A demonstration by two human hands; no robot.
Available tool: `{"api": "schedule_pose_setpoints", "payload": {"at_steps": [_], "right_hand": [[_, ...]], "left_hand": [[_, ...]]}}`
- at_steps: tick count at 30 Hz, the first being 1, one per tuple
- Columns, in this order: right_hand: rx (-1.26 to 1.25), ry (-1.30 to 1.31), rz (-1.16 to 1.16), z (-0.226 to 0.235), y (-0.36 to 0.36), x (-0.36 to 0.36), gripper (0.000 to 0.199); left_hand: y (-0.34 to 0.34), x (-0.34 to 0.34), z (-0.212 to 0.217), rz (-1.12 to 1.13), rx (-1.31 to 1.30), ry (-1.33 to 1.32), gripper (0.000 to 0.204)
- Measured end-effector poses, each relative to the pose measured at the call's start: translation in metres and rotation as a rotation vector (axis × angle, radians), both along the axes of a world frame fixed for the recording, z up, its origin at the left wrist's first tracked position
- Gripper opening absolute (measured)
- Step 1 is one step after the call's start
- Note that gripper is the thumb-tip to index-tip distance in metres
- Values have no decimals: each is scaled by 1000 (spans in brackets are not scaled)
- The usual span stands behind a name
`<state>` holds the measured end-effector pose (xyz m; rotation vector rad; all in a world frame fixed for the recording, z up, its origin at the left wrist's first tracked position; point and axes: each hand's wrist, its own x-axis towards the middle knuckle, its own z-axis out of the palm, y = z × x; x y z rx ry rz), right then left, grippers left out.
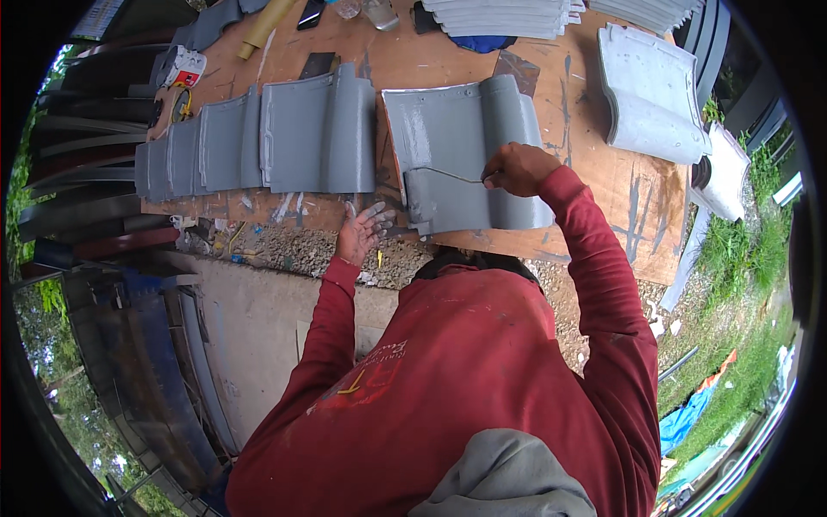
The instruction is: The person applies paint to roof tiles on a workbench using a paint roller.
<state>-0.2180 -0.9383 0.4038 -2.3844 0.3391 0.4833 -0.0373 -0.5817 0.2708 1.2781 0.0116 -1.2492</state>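
A roof tile (452,121) with wet-looking grey paint lies on the wooden table in front of me. My right hand (521,169) is closed around the handle of a paint roller. The grey roller head (419,198) rests on the tile's near left part, its thin wire frame reaching across the tile. My left hand (366,231) is held palm up with fingers spread, just off the table's near edge, with nothing in it. Left of the tile stands a row of overlapping grey painted tiles (297,133).
Paint smears mark the wooden table (594,172). Pale unpainted tiles (655,90) lie at the right, and a stack of tiles (504,17) stands at the back. A white and red container (183,67), a cardboard tube (265,26) and a phone (311,13) are at the far left.
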Motion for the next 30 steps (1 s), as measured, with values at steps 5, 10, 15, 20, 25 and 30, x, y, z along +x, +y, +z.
{"api": "schedule_pose_setpoints", "payload": {"at_steps": [5,10,15,20,25,30], "right_hand": [[-122,95,-27,13,-5,-4,19],[-136,103,-20,21,1,2,19],[-127,158,-39,17,-2,5,18],[-112,139,-35,16,-9,0,18],[-58,120,-5,13,2,11,17],[-21,128,66,16,3,5,19]], "left_hand": [[19,18,-29,243,240,-266,76],[50,42,-71,540,642,-725,57],[33,76,-100,894,1009,-497,50],[-28,55,-107,986,1314,-716,59],[-35,54,-101,1008,1318,-666,59],[-33,54,-99,1028,1325,-682,60]]}}
